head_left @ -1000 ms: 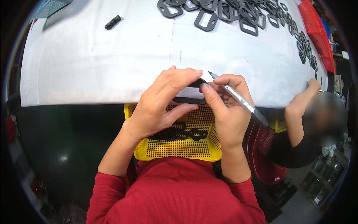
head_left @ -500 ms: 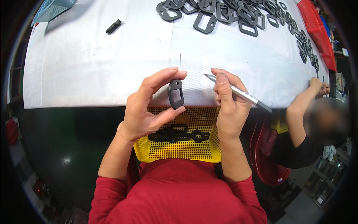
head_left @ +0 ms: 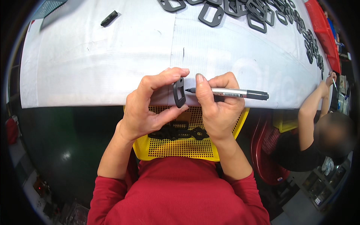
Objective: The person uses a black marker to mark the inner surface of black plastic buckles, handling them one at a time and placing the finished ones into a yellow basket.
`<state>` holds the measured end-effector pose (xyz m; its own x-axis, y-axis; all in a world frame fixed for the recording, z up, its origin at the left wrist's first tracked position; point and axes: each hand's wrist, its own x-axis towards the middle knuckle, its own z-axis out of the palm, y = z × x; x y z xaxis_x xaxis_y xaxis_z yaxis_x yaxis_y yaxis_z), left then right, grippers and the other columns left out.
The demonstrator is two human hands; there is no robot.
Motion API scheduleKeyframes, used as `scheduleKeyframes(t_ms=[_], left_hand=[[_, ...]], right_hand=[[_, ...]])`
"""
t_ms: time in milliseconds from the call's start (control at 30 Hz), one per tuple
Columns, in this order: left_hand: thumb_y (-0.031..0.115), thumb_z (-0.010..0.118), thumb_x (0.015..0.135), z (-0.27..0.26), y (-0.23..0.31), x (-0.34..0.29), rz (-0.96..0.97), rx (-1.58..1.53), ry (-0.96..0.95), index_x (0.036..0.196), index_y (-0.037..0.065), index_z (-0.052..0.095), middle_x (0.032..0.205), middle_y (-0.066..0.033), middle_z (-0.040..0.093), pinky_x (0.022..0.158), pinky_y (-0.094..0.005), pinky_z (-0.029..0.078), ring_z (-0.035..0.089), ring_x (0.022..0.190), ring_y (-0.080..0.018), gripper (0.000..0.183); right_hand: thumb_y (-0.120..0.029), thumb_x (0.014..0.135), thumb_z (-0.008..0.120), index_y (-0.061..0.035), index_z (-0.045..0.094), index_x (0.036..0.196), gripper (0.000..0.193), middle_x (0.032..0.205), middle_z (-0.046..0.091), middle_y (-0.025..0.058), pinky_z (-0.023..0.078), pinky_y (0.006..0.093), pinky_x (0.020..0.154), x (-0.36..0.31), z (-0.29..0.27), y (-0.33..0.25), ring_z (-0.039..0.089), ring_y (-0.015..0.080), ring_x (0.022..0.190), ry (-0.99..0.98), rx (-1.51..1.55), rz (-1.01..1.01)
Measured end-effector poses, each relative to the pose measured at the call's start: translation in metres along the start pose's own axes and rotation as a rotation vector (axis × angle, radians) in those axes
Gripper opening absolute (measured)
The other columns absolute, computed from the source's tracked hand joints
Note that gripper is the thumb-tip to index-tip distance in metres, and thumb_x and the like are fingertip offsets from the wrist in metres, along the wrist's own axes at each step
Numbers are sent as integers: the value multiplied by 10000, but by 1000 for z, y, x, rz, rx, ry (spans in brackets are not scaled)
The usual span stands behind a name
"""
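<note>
My left hand (head_left: 146,103) grips a small black frame-shaped part (head_left: 176,98) by its two ends, between thumb and fingers. The part stands nearly on edge, with a rectangular opening and a small hole near its top. In my right hand (head_left: 221,107) is a silver marker pen (head_left: 234,93) with black ends. Its dark tip points left and lies at the part's right edge; whether it touches, I cannot tell. Beneath both hands a yellow perforated basket (head_left: 180,150) sits against my red top, with several black parts (head_left: 176,132) inside.
Many similar black frames (head_left: 211,15) lie heaped across the back right of the white-covered table (head_left: 93,71). A black pen cap (head_left: 109,18) lies at the back left, near a blue basket (head_left: 48,8). Red trays (head_left: 323,33) line the right edge. Another person (head_left: 300,146) works at the right.
My right hand has moved left, bringing the marker tip up to the black part. The marker has turned closer to level. My left hand still grips the part.
</note>
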<state>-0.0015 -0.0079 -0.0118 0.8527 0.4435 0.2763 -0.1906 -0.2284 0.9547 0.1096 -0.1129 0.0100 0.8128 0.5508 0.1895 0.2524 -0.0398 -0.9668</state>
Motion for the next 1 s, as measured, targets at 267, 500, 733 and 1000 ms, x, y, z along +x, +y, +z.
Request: scheduleKeyframes(t_ms=[267, 500, 733, 1000], left_hand=[[-20, 735, 642, 5, -1, 2, 26, -2, 102, 1105, 16, 449, 1130, -185, 567, 863, -313, 470, 572, 1041, -260, 546], [-6, 749, 637, 6, -1, 2, 31, 18, 103, 1090, 20, 460, 1115, -181, 574, 854, -313, 478, 574, 1037, -262, 538], [-15, 750, 628, 6, -1, 2, 54, 29, 105, 1078, 19, 458, 1114, -180, 575, 860, -314, 474, 575, 1037, -265, 538], [-12, 709, 674, -16, 15, 13, -46, 25, -106, 1225, -3, 436, 1116, -173, 570, 877, -312, 466, 557, 1055, -243, 615]], right_hand=[[-47, 773, 665, -46, 488, 653, 214, 517, 509, -3, 341, 195, 397, 0, 5, 5, 451, 27, 456, 14, 49, 16], [-47, 772, 665, -43, 495, 655, 206, 532, 519, 1, 342, 190, 398, 0, 6, 4, 460, 27, 463, 8, 52, 9], [-42, 766, 665, -43, 495, 658, 202, 532, 512, -1, 340, 194, 398, 0, 4, 2, 455, 28, 458, 3, -77, -52], [-53, 812, 627, -21, 589, 879, 82, 773, 615, 57, 427, 178, 511, 9, -18, -15, 532, 56, 607, -201, 428, 95]])
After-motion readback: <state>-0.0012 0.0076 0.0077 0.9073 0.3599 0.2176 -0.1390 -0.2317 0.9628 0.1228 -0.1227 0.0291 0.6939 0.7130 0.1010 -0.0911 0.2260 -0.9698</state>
